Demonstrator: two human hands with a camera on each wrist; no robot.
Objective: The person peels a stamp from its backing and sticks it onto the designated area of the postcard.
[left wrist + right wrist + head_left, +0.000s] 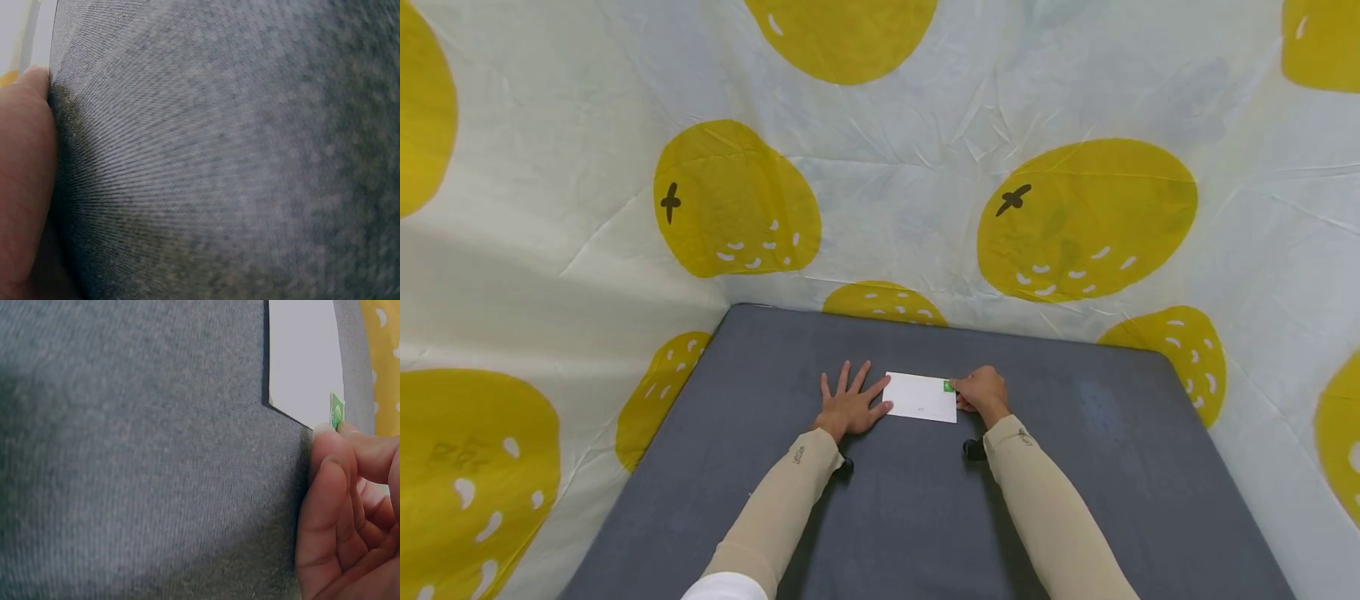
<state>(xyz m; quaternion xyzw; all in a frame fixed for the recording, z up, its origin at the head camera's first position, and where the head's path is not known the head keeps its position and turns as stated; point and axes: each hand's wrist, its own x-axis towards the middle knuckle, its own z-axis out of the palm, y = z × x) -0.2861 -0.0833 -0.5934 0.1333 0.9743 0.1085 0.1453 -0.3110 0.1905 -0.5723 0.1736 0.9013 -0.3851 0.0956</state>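
Observation:
A white envelope or postcard (917,397) lies flat between both hands, a tiny mark near its lower edge. At its upper right corner is a small green stamp (948,386), also visible in the right wrist view (337,409). My right hand (982,390) has curled fingers, its fingertips pinching the stamp's edge at the corner; whether they also grip the paper cannot be told. My left hand (848,408) lies flat with fingers spread, its thumb and index finger touching the paper's left edge. In the left wrist view, the thumb (28,156) reaches the white edge.
Dark grey fabric covers the table (895,508) under both forearms. A white curtain (895,217) printed with yellow fruit encloses the back and sides. Small black devices (974,450) are strapped beneath the wrists.

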